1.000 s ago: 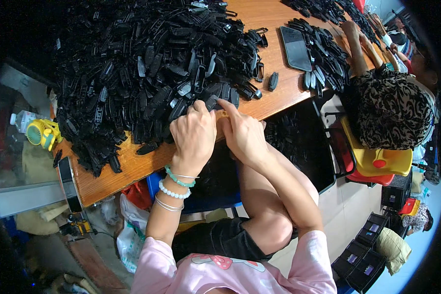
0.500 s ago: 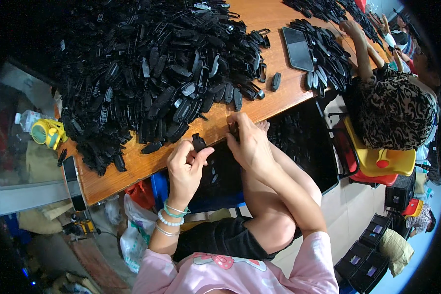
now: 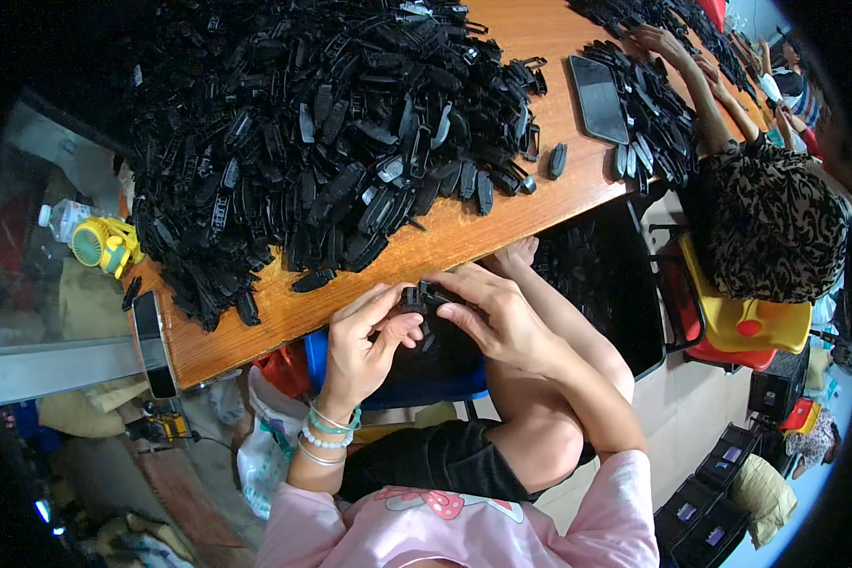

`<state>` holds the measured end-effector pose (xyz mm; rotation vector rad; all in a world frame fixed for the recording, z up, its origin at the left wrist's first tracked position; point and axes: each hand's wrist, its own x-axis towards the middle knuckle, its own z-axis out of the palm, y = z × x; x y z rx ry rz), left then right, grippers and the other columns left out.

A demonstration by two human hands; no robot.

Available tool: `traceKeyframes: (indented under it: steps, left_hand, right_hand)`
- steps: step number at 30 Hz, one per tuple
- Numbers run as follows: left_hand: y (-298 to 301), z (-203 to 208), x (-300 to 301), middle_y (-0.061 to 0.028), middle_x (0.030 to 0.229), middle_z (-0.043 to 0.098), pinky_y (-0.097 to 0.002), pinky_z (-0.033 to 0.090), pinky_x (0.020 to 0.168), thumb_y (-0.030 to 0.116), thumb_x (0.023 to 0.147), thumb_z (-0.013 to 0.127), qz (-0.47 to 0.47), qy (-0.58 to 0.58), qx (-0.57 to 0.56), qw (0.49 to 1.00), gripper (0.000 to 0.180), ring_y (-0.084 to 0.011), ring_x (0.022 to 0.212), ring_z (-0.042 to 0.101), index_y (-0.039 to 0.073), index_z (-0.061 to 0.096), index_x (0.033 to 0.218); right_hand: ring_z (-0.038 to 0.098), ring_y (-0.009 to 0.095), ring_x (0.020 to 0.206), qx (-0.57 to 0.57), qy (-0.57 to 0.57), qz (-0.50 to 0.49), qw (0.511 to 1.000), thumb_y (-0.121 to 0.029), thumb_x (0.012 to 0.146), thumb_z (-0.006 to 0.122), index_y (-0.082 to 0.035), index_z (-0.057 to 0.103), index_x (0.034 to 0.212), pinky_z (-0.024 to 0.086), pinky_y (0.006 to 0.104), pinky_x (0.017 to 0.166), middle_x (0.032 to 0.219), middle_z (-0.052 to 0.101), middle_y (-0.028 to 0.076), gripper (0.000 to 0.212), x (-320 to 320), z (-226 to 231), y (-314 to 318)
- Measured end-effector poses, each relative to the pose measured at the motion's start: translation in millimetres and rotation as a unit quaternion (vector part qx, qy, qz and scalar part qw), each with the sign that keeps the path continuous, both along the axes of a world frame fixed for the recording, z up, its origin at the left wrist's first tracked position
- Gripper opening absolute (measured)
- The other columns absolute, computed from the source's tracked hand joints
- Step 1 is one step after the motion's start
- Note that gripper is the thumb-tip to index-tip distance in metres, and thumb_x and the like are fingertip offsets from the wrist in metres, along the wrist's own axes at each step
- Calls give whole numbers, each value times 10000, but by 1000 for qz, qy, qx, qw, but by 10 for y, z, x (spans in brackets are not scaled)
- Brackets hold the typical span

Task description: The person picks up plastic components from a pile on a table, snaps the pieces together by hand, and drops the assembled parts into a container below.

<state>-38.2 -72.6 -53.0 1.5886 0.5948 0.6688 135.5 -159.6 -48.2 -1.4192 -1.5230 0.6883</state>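
Just off the near table edge, my two hands meet in front of me. My left hand [image 3: 364, 346] pinches a small black plastic clip [image 3: 412, 299] between thumb and fingers. Fingertips of my right hand [image 3: 501, 317] close on a slim black plastic piece [image 3: 436, 295] that touches or nearly touches the clip; the fingers partly cover it. A large heap of similar black plastic parts [image 3: 322, 123] covers much of the wooden table [image 3: 501, 227] beyond my hands. One loose black part [image 3: 557, 161] lies apart, to the right of the heap.
One phone [image 3: 598, 99] lies by a smaller pile at right; another phone [image 3: 154, 346] is at the left table edge, near a yellow fan [image 3: 104, 246]. A black tray [image 3: 624, 284] holds parts below the table. A co-worker [image 3: 776, 218] sits at right near a yellow chair [image 3: 757, 327].
My right hand has come down and left, and my left hand slightly right, bringing their two black pieces together. The view has shifted a little. The co-worker's hands have moved over the far pile.
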Motion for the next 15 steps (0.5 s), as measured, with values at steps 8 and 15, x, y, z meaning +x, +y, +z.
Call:
traceKeyframes:
  steps: [8, 15]
  left_hand:
    - [52, 123, -39, -133, 799, 589, -261, 456, 506, 34, 839, 638, -6, 73, 85, 994, 240, -177, 592, 591, -106, 595, 1030]
    - [83, 335, 55, -122, 734, 553, -290, 420, 528, 45, 819, 655, -7, 71, 208, 976, 211, -202, 596, 541, -104, 601, 959]
  right_hand:
    - [566, 399, 805, 30, 40, 12, 999, -39, 865, 577, 49, 521, 1157, 463, 420, 699, 907, 561, 214, 310, -102, -10, -17]
    - [574, 381, 727, 93, -30, -40, 994, 8, 835, 591, 44, 500, 1178, 466, 410, 596, 873, 543, 186, 357, -114, -23, -24]
